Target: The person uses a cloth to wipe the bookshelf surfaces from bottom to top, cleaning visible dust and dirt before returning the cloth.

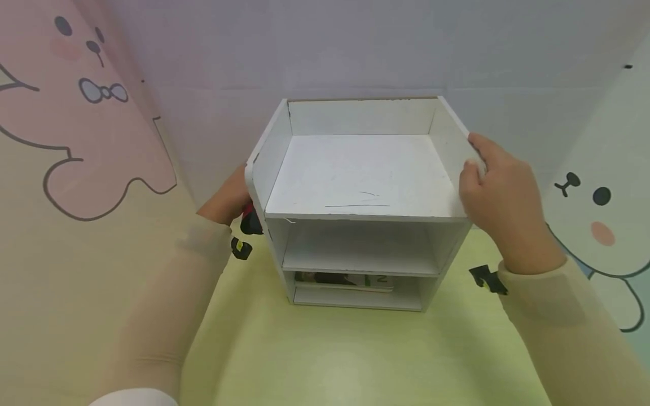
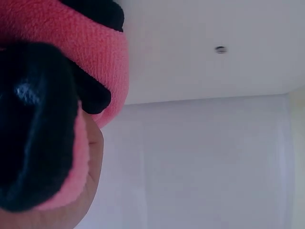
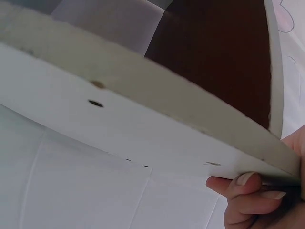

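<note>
A white small shelf unit (image 1: 355, 175) has a walled open top and two compartments below it. My right hand (image 1: 500, 192) grips the edge of its right side panel, thumb inside. In the right wrist view, curled fingers (image 3: 252, 198) lie against the white panel (image 3: 143, 124). Beyond the left side panel is my left hand (image 1: 231, 194), its fingers hidden in the head view. A fuzzy pink-and-black plush thing (image 2: 102, 59) is at that hand, with part of the palm showing behind it; a bit of its red and black shows beside the panel in the head view.
In the bottom compartment lie book-like printed items (image 1: 345, 281). Beneath the shelf is a yellow-green tabletop (image 1: 330, 355). A pale back wall (image 1: 355, 45) stands behind it, with cartoon-printed side walls (image 1: 76, 141) left and right.
</note>
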Available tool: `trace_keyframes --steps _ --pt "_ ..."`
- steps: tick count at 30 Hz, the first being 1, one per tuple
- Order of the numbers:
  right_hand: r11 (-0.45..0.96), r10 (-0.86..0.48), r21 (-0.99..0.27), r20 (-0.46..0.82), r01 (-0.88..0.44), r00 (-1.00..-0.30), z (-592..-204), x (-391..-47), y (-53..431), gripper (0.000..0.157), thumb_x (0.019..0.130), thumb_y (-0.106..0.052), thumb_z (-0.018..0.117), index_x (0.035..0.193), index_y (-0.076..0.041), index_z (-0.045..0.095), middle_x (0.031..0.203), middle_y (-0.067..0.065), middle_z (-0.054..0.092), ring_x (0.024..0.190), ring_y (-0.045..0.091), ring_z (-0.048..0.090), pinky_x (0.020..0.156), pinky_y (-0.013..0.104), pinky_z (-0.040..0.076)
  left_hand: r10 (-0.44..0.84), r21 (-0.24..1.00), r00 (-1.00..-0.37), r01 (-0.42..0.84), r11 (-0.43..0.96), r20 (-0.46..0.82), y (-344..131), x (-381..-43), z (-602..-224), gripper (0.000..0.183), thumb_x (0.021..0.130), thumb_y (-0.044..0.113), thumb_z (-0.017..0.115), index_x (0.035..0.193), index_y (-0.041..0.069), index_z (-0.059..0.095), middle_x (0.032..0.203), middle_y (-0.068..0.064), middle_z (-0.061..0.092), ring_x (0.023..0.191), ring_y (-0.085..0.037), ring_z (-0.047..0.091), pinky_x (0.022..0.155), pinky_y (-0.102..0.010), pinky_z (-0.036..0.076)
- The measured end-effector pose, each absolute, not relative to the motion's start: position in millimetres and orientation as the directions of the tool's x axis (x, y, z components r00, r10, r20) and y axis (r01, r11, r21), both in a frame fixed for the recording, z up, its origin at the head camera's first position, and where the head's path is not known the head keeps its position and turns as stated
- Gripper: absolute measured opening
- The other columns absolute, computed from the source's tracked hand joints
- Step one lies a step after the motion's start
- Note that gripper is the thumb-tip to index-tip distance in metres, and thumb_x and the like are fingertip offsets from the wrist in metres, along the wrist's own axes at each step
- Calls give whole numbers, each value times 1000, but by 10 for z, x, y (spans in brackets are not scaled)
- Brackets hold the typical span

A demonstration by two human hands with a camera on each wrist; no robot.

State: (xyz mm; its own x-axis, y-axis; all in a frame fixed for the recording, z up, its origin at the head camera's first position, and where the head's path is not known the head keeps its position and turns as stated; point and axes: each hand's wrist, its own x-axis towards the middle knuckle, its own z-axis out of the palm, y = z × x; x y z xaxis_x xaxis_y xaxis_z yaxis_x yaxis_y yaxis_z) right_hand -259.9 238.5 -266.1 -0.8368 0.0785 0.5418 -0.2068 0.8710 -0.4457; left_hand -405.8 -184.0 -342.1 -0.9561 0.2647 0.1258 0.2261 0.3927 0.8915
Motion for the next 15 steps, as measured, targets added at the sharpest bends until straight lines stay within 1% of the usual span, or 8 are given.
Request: trace_keyframes --steps 3,5,7,10,12,15 --pt "871 78 -445 541 -206 -837 -2657 -2594 2383 54 105 -19 40 155 1 42 152 24 47 134 46 49 104 65 39 240 887 -963 215 408 122 -1830 -4036 -3315 58 99 52 62 146 22 46 132 -7 53 115 -29 53 93 -47 53" --pt "870 76 -446 540 -208 -838 -2653 -2592 2377 54 105 -20 40 155 2 42 152 24 47 135 46 48 105 65 39 225 892 -968 198 407 112 -1825 -4013 -3225 55 99 50 62 143 20 47 130 -7 54 112 -30 54 89 -44 54" --pt "869 75 -449 535 -208 -842 -2649 -2592 2373 55 105 -20 40 155 2 41 152 24 46 136 45 47 106 64 38 213 899 -971 187 397 108 -1824 -3991 -3133 51 101 49 59 142 21 48 128 -7 55 111 -30 55 87 -42 56" --pt "867 75 -453 530 -207 -845 -2647 -2590 2370 55 105 -21 39 155 1 41 153 24 46 137 45 46 106 64 37 228 906 -966 202 373 122 -1816 -3957 -2984 43 106 46 49 142 22 50 129 -6 55 114 -29 55 87 -41 56" --pt "867 76 -454 529 -206 -845 -2646 -2586 2369 55 105 -21 39 156 1 40 153 24 46 137 45 46 106 64 37 242 914 -961 213 345 133 -1809 -3932 -2891 42 108 43 45 145 24 51 132 -7 56 116 -30 56 87 -42 56" --pt "868 78 -453 531 -205 -844 -2644 -2579 2369 55 105 -21 40 155 1 41 153 24 46 136 45 47 105 64 38 213 921 -969 196 337 128 -1800 -3880 -2783 47 109 41 42 151 23 44 137 -7 52 120 -29 53 91 -42 54"
